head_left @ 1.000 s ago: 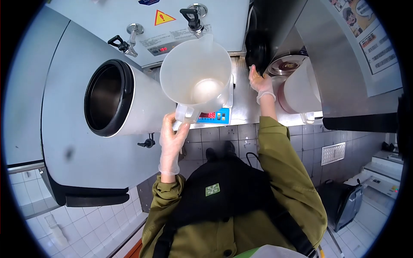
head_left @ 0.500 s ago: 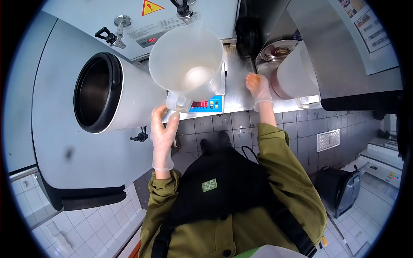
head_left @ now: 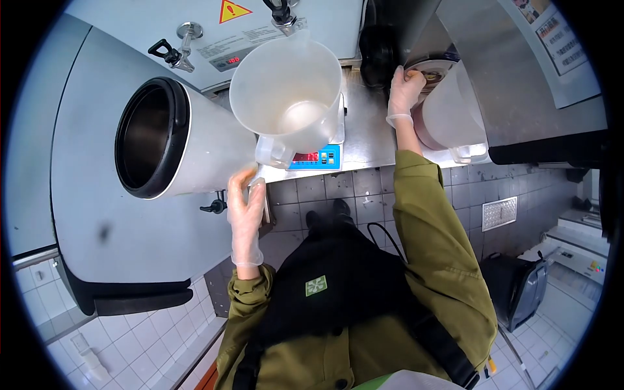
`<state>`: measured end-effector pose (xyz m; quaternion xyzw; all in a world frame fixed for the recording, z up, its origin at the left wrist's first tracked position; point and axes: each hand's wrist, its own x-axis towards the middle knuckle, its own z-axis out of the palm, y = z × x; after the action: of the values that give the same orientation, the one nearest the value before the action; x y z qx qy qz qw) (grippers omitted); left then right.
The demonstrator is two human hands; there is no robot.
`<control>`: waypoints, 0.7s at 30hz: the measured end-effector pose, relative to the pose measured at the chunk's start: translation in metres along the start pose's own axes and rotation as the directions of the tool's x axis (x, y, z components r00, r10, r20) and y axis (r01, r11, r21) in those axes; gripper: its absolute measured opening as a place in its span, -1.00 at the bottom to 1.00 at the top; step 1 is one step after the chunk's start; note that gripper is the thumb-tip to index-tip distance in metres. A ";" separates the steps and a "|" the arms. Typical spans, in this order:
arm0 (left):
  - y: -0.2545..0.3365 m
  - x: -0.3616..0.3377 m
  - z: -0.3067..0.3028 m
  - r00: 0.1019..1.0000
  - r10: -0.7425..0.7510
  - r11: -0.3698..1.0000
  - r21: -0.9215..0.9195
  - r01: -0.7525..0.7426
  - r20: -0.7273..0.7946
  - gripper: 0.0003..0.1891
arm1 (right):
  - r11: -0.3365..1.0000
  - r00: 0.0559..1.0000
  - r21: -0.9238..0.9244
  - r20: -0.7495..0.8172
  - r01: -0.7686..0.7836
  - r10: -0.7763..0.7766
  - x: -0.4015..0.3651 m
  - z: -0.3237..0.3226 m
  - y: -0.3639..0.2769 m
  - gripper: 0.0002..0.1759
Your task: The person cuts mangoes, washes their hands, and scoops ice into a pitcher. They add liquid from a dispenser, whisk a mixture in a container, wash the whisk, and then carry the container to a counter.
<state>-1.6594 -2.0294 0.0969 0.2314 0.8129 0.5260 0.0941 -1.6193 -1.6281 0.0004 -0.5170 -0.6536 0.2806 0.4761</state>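
Observation:
My left hand (head_left: pixel 246 211), in a clear glove, is open just below the handle of a large translucent plastic jug (head_left: pixel 286 84). Its thumb and fingers are apart and nothing shows between them. The jug stands on a digital scale (head_left: pixel 316 157) with a blue panel and red digits. My right hand (head_left: pixel 404 97), gloved too, reaches forward between the jug and a second translucent jug (head_left: pixel 452 114). Its fingers are curled together beside a round metal-rimmed lid or container (head_left: pixel 432 70); whatever they may hold is hidden.
A white cylindrical container (head_left: pixel 214 146) with a black rim lies tilted at the left. Behind the scale stands a boiler (head_left: pixel 214 39) with taps (head_left: pixel 179 55). A steel panel (head_left: pixel 520 84) overhangs the right side. A dark bin (head_left: pixel 513 289) is on the tiled floor.
My right hand has moved forward and slightly right, up to the round metal-rimmed thing. My left hand has drawn a little back from the jug's handle.

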 end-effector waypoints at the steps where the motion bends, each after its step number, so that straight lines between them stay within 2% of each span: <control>1: 0.000 -0.001 -0.001 1.000 -0.020 1.000 0.007 0.020 0.012 -0.67 | 1.000 1.000 -0.015 -0.003 0.004 -0.004 0.001 0.002 0.003 -0.67; 4: 0.000 -0.002 -0.003 0.999 -0.042 0.999 -0.005 0.042 0.002 -0.68 | 0.999 1.000 -0.027 0.000 0.023 -0.023 0.002 0.005 0.007 -0.75; 7: -0.001 -0.002 -0.002 0.999 0.002 1.000 -0.015 -0.003 -0.038 -0.69 | 0.995 0.996 -0.037 -0.020 0.089 -0.090 0.002 0.009 0.015 -0.79; 10: 0.005 -0.001 -0.004 0.999 -0.037 0.999 -0.012 0.037 0.027 -0.68 | 0.984 0.985 -0.079 -0.052 0.158 -0.162 0.003 0.011 0.015 -0.79; 12: 0.001 -0.002 -0.004 0.999 -0.029 0.999 -0.031 0.029 0.016 -0.66 | 0.996 0.996 -0.036 -0.020 0.087 -0.088 0.003 0.008 0.013 -0.76; 14: 0.004 -0.003 -0.003 0.999 -0.034 0.998 -0.057 0.034 -0.006 -0.65 | 0.995 0.995 -0.038 -0.019 0.096 -0.097 0.004 0.010 0.020 -0.75; 17: -0.006 -0.002 -0.003 0.999 -0.013 0.997 -0.082 0.010 -0.038 -0.63 | 0.988 0.997 0.144 0.064 -0.062 0.053 -0.012 -0.002 0.010 -0.77; 20: 0.007 0.000 0.005 0.995 -0.052 0.984 -0.173 0.037 -0.079 -0.67 | 0.991 0.979 0.130 0.193 0.040 -0.065 -0.065 -0.028 0.017 -0.80; 21: 0.006 -0.001 0.006 0.992 -0.062 0.981 -0.189 0.041 -0.106 -0.68 | 0.995 0.940 0.101 0.339 -0.010 -0.025 -0.092 -0.035 0.024 -0.81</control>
<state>-1.6549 -2.0228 0.0996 0.1707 0.7698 0.6093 0.0836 -1.5766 -1.7118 -0.0375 -0.4335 -0.7129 0.3967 0.3828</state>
